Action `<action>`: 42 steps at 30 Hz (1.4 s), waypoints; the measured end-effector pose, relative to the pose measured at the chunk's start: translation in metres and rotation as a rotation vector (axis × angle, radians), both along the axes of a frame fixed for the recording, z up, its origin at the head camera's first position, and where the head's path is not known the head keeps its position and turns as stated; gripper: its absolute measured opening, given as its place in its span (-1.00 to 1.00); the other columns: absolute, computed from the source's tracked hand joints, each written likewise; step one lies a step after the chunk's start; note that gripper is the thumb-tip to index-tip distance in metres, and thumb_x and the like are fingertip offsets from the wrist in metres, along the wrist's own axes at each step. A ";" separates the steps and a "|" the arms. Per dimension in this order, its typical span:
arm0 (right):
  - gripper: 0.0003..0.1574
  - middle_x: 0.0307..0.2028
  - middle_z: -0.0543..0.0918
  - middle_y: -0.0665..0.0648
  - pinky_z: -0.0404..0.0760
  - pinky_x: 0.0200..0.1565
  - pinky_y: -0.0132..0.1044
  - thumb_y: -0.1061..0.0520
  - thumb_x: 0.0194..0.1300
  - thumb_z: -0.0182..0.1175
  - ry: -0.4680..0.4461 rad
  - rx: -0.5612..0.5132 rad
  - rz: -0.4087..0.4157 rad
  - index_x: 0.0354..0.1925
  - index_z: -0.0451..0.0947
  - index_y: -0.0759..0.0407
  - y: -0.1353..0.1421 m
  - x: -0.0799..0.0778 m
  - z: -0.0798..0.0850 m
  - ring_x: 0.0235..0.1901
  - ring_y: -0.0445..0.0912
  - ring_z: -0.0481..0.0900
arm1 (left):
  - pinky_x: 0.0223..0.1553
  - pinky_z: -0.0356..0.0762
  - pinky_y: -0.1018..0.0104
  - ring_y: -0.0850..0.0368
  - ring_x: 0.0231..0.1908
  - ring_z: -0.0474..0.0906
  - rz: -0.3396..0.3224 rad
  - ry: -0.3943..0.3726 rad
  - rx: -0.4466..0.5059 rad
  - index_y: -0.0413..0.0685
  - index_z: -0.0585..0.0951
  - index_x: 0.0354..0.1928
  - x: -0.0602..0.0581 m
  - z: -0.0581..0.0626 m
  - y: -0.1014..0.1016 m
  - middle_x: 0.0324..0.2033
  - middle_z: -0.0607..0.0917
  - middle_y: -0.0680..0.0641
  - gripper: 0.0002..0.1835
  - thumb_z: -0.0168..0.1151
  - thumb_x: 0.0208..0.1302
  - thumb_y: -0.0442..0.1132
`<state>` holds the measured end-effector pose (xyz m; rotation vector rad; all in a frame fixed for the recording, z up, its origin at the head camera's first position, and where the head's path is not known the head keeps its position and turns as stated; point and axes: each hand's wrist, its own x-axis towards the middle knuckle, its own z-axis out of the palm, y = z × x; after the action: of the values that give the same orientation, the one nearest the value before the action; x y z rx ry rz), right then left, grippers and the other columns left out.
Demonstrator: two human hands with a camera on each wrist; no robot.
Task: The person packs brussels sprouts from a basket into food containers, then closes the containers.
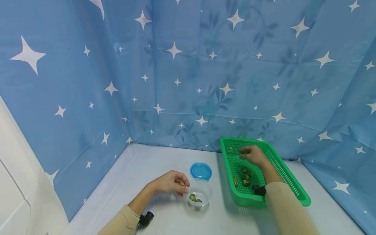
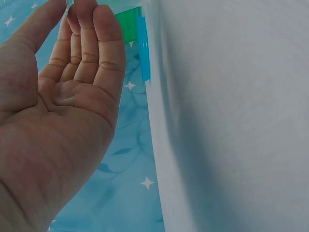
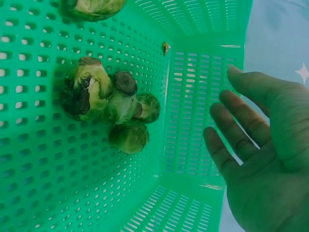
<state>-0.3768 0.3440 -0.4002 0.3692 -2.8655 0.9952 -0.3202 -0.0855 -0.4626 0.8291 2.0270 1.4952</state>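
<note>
While five sprouts share one basket, one hand hovers; one tub stands.

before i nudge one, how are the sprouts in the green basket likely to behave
The sprouts would probably roll, being rounded, though those bunched together may check one another. The perforated floor of the basket might slow them slightly. Browned, ragged-looking outer leaves on one suggest bits could flake off.

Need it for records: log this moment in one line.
left hand: at clear tub | right hand: empty, over green basket | sprouts: in both
</note>
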 end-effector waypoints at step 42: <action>-0.46 0.21 0.59 0.51 0.62 0.15 0.27 0.31 0.39 0.30 -0.236 0.135 0.058 0.28 0.52 0.48 0.010 0.004 -0.007 0.26 0.49 0.47 | -0.22 0.77 0.18 0.10 -0.41 0.73 -0.005 -0.010 0.009 -0.33 0.68 -0.02 -0.004 -0.004 -0.001 -0.37 0.76 -0.17 -0.68 0.47 0.32 -0.25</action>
<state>-0.3728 0.3540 -0.4075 0.3693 -3.1623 0.9123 -0.3238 -0.0861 -0.4662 0.8280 2.0113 1.5043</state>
